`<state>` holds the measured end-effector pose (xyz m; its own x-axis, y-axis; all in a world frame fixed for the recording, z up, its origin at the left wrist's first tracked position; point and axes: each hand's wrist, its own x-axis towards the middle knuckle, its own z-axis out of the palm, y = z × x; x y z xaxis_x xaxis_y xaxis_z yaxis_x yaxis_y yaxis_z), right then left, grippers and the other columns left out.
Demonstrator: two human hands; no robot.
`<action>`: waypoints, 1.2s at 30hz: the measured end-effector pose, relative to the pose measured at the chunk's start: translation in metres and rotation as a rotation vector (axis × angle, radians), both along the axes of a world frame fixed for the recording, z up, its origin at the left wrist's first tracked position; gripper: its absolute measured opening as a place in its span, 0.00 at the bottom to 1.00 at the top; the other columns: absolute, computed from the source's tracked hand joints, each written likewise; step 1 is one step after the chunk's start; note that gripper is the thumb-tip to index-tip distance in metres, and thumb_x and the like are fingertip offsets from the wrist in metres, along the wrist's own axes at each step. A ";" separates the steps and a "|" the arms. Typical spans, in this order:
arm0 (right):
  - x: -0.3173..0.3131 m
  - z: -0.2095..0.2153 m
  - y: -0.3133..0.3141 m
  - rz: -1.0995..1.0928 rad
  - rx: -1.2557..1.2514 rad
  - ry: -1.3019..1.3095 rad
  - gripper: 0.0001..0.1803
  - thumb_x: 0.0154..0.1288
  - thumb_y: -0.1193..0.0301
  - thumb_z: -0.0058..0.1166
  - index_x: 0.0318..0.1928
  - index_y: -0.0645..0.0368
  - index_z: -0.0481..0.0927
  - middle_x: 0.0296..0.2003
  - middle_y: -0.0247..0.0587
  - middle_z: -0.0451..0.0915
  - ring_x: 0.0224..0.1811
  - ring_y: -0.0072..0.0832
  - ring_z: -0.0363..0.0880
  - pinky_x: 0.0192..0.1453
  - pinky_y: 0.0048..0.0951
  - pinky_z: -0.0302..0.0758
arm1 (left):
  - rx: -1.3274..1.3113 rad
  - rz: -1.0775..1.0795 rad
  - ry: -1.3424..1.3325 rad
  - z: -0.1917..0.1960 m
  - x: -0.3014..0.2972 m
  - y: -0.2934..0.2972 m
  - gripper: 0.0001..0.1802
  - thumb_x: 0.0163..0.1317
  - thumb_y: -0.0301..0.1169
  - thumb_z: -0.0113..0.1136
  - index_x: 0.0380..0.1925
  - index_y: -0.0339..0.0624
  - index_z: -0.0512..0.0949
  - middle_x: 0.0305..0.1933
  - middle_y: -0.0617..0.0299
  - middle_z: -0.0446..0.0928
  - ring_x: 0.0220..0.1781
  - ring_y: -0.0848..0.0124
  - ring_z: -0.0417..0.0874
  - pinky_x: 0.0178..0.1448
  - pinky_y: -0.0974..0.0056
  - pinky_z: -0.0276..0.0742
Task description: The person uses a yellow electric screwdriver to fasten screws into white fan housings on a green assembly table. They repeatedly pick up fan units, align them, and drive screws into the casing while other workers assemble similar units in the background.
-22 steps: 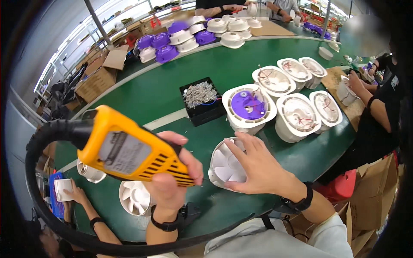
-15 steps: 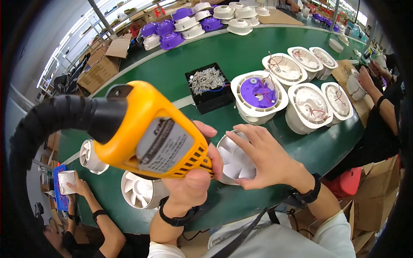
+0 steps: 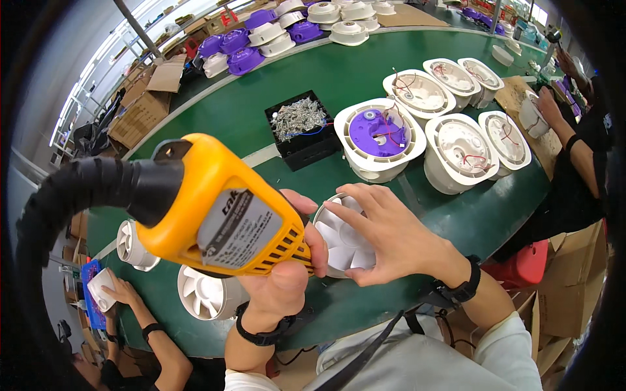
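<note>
My left hand (image 3: pixel 280 287) is closed round a yellow electric screwdriver (image 3: pixel 228 208), a power tool with vent slots and a thick black ribbed sleeve at its back end. Its bit is hidden behind the body and my fingers. Just right of it, my right hand (image 3: pixel 391 238) grips the rim of a round white fan housing (image 3: pixel 342 244), thumb at the near side and fingers at the far side. White blades show inside the housing, which sits on the green table (image 3: pixel 261 91). A second fan housing (image 3: pixel 205 293) lies left of my left wrist, partly covered by the tool.
A black box of small metal screws (image 3: pixel 297 124) stands beyond my hands. To its right are several white housings with red wires, one with a purple insert (image 3: pixel 378 133). Another fan housing (image 3: pixel 134 247) is at left. Co-workers' hands (image 3: pixel 124 290) work at both sides.
The whole view has shifted slightly, so most things sit a little further left. Both my hands keep their holds. At left, the co-worker's white part has tilted.
</note>
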<state>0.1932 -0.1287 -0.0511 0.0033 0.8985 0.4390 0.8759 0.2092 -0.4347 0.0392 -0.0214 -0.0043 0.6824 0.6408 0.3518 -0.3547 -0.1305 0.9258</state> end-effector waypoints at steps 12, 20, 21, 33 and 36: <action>-0.001 0.004 0.001 -0.001 0.002 -0.018 0.43 0.37 0.58 0.66 0.58 0.60 0.69 0.54 0.55 0.64 0.56 0.49 0.66 0.59 0.43 0.64 | -0.151 -0.119 -0.136 -0.009 -0.003 0.010 0.44 0.53 0.57 0.67 0.51 0.26 0.65 0.41 0.51 0.74 0.19 0.73 0.74 0.20 0.73 0.66; -0.001 0.002 0.000 -0.005 -0.002 -0.023 0.44 0.37 0.57 0.66 0.59 0.59 0.69 0.54 0.55 0.64 0.56 0.49 0.66 0.59 0.44 0.64 | -0.086 -0.053 -0.019 -0.004 0.003 0.002 0.43 0.50 0.67 0.60 0.44 0.38 0.64 0.14 0.61 0.69 0.12 0.72 0.69 0.18 0.68 0.66; -0.002 0.003 0.001 -0.002 0.003 -0.024 0.44 0.37 0.57 0.66 0.59 0.60 0.69 0.54 0.55 0.64 0.56 0.49 0.66 0.59 0.44 0.64 | -0.080 -0.046 -0.019 -0.003 0.002 -0.001 0.42 0.50 0.67 0.61 0.44 0.38 0.64 0.14 0.61 0.69 0.12 0.72 0.69 0.18 0.68 0.66; -0.014 0.013 -0.005 -0.141 -0.117 -0.110 0.48 0.46 0.51 0.65 0.64 0.65 0.64 0.61 0.67 0.60 0.66 0.58 0.57 0.70 0.56 0.53 | -0.002 0.051 -0.225 0.014 -0.011 0.022 0.41 0.54 0.60 0.64 0.48 0.31 0.67 0.19 0.60 0.72 0.17 0.74 0.73 0.20 0.72 0.68; -0.033 0.006 -0.007 -0.315 -0.172 -0.048 0.48 0.49 0.50 0.64 0.64 0.69 0.62 0.62 0.71 0.58 0.68 0.62 0.54 0.70 0.57 0.52 | 0.039 0.073 -0.221 0.010 -0.008 0.030 0.38 0.56 0.56 0.64 0.48 0.30 0.67 0.20 0.61 0.72 0.18 0.75 0.74 0.21 0.73 0.68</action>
